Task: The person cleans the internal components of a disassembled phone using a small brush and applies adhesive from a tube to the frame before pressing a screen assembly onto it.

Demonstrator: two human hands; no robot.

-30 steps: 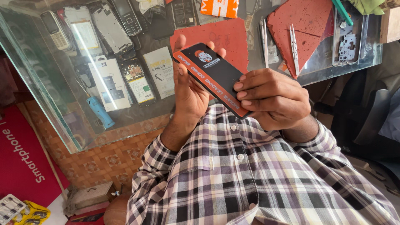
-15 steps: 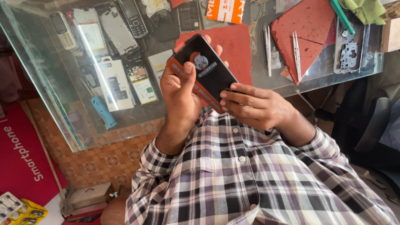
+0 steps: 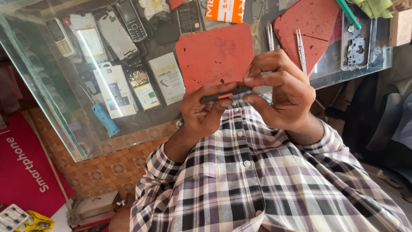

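Observation:
I hold a black phone with an orange side strip [image 3: 227, 93] edge-on between both hands, above my checked shirt [image 3: 266, 184]. My left hand [image 3: 201, 114] grips its left end, thumb lying along the upper edge. Over the right end curls my right hand [image 3: 281, 88], fingertips pinching the edge. The phone's face is turned out of sight. Both hands hover at the near edge of the glass counter [image 3: 51, 116], just in front of a red mat [image 3: 212, 53].
Under and on the glass lie several old phones [image 3: 131, 19], small packets [image 3: 167, 77], a blue tool [image 3: 103, 118], tweezers [image 3: 301, 47], a second red mat [image 3: 315, 25] and a phone frame [image 3: 355, 49]. A red poster [image 3: 21, 172] lies lower left.
The phone has turned from showing its broad face to lying edge-on. My right hand shifted from below the phone to over its right end.

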